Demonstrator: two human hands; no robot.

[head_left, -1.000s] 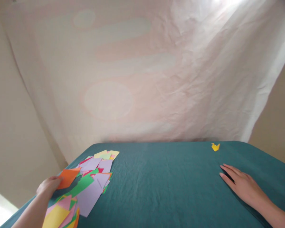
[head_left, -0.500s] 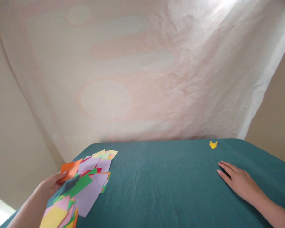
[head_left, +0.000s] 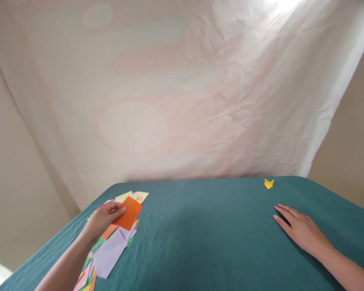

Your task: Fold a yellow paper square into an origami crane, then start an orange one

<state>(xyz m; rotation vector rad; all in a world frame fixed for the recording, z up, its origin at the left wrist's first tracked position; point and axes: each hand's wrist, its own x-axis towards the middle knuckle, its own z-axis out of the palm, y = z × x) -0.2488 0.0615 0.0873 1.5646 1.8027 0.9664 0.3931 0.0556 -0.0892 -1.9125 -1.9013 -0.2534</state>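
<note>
My left hand (head_left: 104, 218) pinches an orange paper square (head_left: 128, 213) and holds it just above a loose pile of coloured paper squares (head_left: 109, 250) at the left of the teal tablecloth (head_left: 200, 238). The pile mixes lilac, green, yellow, pink and orange sheets. My right hand (head_left: 300, 230) lies flat on the cloth at the right, fingers stretched out, holding nothing. A small folded yellow paper figure (head_left: 268, 184) sits near the far edge, beyond my right hand.
A crumpled pale sheet (head_left: 182, 93) hangs as a backdrop behind the table. Beige wall shows at both sides. The table's far edge runs just behind the yellow figure and the pile.
My left hand has lifted the orange square off the left side of the pile and carried it right and forward. My right hand stays flat in place.
</note>
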